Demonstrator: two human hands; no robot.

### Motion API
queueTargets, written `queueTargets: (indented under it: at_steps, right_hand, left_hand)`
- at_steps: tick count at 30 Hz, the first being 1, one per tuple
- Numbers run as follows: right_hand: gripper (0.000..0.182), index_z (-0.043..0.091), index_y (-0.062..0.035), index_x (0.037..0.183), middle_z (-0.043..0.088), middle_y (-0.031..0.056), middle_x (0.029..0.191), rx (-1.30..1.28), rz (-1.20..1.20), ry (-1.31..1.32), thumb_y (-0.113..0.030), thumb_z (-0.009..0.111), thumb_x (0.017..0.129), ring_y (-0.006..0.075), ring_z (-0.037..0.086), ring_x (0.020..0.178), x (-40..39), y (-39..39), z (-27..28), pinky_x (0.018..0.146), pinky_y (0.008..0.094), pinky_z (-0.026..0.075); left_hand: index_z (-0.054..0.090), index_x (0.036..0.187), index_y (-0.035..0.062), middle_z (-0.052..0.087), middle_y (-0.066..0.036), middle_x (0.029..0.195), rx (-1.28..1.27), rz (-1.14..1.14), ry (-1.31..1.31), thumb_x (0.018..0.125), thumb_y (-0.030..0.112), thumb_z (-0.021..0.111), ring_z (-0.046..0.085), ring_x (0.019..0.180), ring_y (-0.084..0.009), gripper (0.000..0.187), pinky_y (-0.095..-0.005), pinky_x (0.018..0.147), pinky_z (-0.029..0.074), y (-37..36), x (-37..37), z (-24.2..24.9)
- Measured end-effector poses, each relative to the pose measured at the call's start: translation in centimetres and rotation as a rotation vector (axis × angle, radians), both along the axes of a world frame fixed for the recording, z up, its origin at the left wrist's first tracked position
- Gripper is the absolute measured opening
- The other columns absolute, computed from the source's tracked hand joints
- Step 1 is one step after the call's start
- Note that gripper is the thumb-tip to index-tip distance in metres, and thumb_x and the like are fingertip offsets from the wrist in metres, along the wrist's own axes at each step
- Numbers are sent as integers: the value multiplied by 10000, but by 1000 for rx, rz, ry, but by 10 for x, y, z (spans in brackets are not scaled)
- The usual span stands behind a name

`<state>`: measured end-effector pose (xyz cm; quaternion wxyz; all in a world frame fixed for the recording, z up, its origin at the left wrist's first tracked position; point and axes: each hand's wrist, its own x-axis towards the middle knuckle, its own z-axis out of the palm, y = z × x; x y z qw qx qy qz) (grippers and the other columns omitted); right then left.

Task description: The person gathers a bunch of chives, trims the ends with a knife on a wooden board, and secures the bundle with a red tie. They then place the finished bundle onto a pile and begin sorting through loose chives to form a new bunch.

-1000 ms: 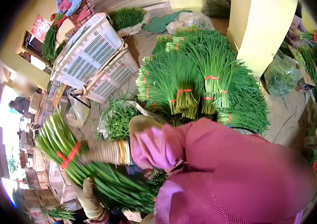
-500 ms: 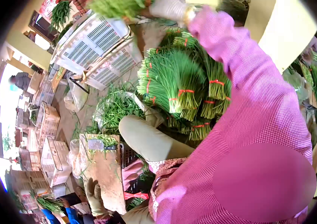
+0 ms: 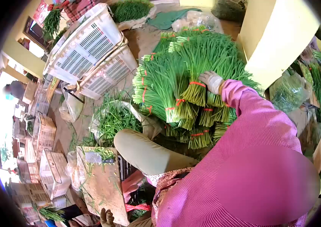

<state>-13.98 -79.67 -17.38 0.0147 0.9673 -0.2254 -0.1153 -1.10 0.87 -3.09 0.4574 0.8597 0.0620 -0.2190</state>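
Note:
My right hand [image 3: 211, 82], in a pale glove, lies on a bundle of green stalks [image 3: 195, 94] beside its red band, fingers spread over the stalks. That bundle rests on a large heap of banded bundles [image 3: 160, 81]. At the bottom edge, my left hand [image 3: 107, 218], also gloved, has its fingers slightly bent and apart, with nothing seen in them; it is partly cut off. It is near the lower end of a worn board [image 3: 102, 189]. A wide-bladed knife [image 3: 94, 157] lies on the board among cut green bits.
Stacked white crates [image 3: 88, 49] stand at the upper left. Loose greens [image 3: 117, 119] fill a sack beside my knee. Red ties [image 3: 137, 207] lie beside the board. A pale pillar [image 3: 278, 41] rises behind the heap. A person [image 3: 15, 90] is at the far left.
My right hand has come down from the top edge, where it held a blurred green bunch, onto the heap. My left hand has moved lower. The view has shifted slightly.

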Motion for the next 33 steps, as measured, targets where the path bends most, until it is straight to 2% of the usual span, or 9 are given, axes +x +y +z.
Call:
queueTargets:
  at_steps: [3,6,7,9,10,13,19,26,33]
  right_hand:
    - [589,498,-92,1378,510,112,1407,-37,-47,43,-61,634,805,293,417,1353,16,28,30,1147,432,315]
    - [400,625,-56,1226,634,159,1208,149,-94,-477,-96,630,827,334,603,1114,36,57,31,977,415,491]
    - [382,625,-55,1225,639,166,1199,177,-2,-597,-109,615,847,343,611,1093,38,71,40,964,426,497]
    - [354,617,-48,1235,645,184,1196,480,28,-637,-133,565,895,348,619,1076,70,115,82,953,438,499]
    - [356,608,-51,1252,650,185,1199,291,187,-634,-107,536,908,335,623,1087,88,143,108,969,429,491]
    - [292,643,-39,1201,674,154,1148,641,392,-735,-118,518,949,273,629,1089,148,224,143,945,336,487]
    - [292,662,-34,1139,688,141,1097,828,938,-82,-206,517,954,258,641,1019,219,445,136,911,326,491]
    - [588,684,8,961,704,119,866,901,666,830,-568,598,879,219,676,684,183,629,-31,573,359,529]
    - [389,719,-43,828,720,85,758,712,845,862,-342,481,906,211,686,623,159,680,-75,574,385,549]
  left_hand:
    - [423,1436,13,594,-162,1282,-69,-39,-9,968,274,601,572,1136,-226,565,-342,966,457,5,0,-1]
    - [493,1359,-10,616,-171,1222,-13,-1,-142,977,246,574,574,1127,-229,467,-335,946,475,-12,-23,22]
    - [458,1366,-52,619,-65,1086,-127,39,-259,927,295,685,566,910,-111,604,-243,800,467,6,-11,0]
    - [485,1335,-81,572,-182,1271,73,16,-451,970,296,580,535,1162,-255,534,-353,1016,407,23,-13,10]
    - [483,1339,-81,567,-184,1284,57,43,-453,978,283,565,528,1181,-257,519,-347,1031,395,14,-28,33]
    - [475,1373,-49,577,-147,1311,-21,155,-553,981,165,580,534,1206,-223,458,-306,1045,391,26,-67,68]
    - [517,1349,-19,614,-112,1257,-232,551,-559,968,249,628,577,1146,-183,478,-332,1027,437,84,-123,49]
    - [536,1323,18,644,-66,1132,-429,824,-277,961,168,619,626,974,-152,400,-282,865,502,68,-134,-26]
    - [631,1096,-3,658,-92,923,-293,825,191,949,381,582,576,754,-197,414,-312,698,463,29,-54,-191]
